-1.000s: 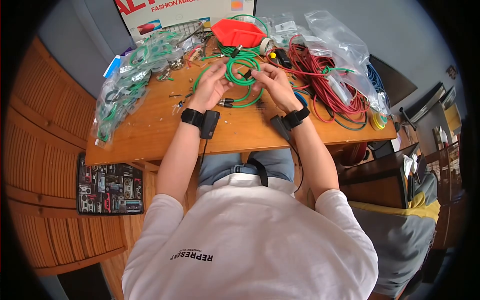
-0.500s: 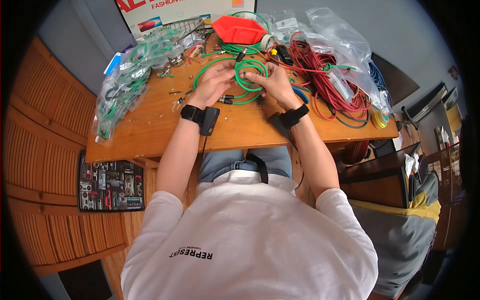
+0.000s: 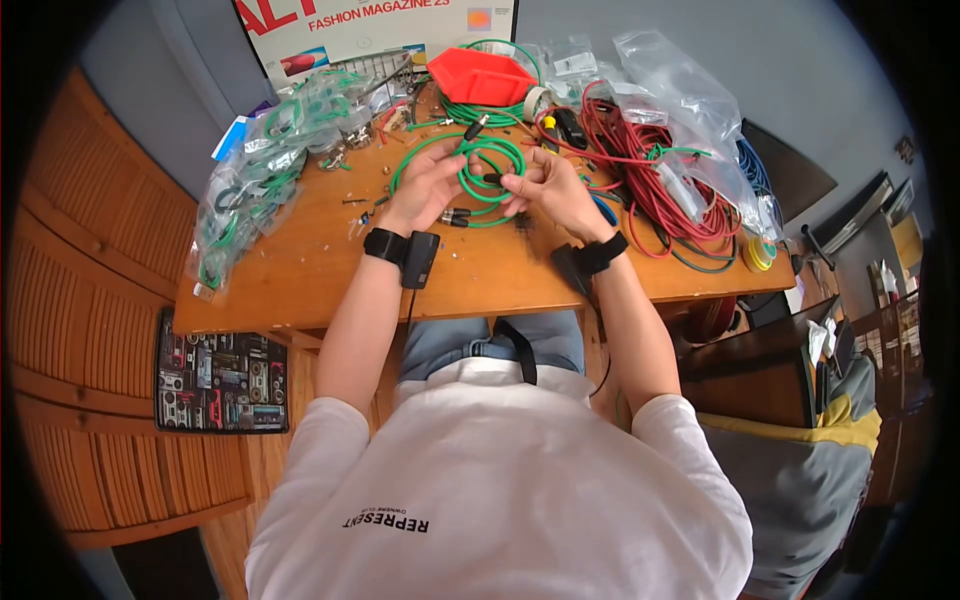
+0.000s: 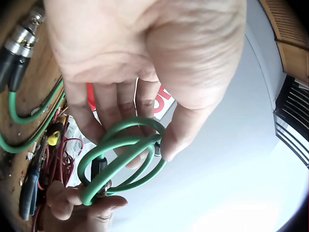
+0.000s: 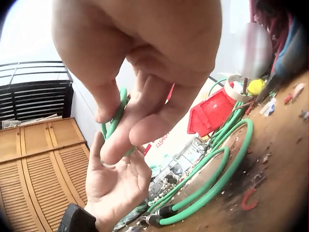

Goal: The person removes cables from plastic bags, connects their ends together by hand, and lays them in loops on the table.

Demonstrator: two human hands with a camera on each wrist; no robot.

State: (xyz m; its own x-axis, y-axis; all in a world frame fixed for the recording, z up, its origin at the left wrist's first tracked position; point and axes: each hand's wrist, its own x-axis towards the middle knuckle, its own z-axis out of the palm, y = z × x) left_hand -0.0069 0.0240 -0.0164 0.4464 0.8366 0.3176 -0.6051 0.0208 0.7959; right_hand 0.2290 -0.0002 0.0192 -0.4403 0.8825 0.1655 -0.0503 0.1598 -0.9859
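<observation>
Both hands hold a small coil of green cable [image 4: 120, 166] up over the wooden table. The left hand [image 3: 425, 187], palm up, pinches the coil's left side between thumb and fingers. On the right side, the thumb and fingers of the right hand [image 3: 562, 195] grip the loops together with a black cable connector [image 4: 99, 166]. Another black connector [image 3: 477, 127] with a metal tip sticks up beyond the coil. Behind and below the hands, a second length of green cable [image 5: 236, 162] lies looped on the table, its metal-ended connectors [image 3: 453, 217] side by side near the left wrist.
A red bin [image 3: 482, 75] sits on more green cable at the back, beside a tape roll [image 3: 536, 101]. Bagged green cables [image 3: 250, 190] line the left; tangled red cables [image 3: 640, 165] and a clear bag [image 3: 690, 85] fill the right. Small scraps litter the wooden tabletop [image 3: 330, 275].
The coil has turned and tilted between the hands. The black connector by the right fingers, hidden half a second ago, shows again. The head view has shifted slightly.
</observation>
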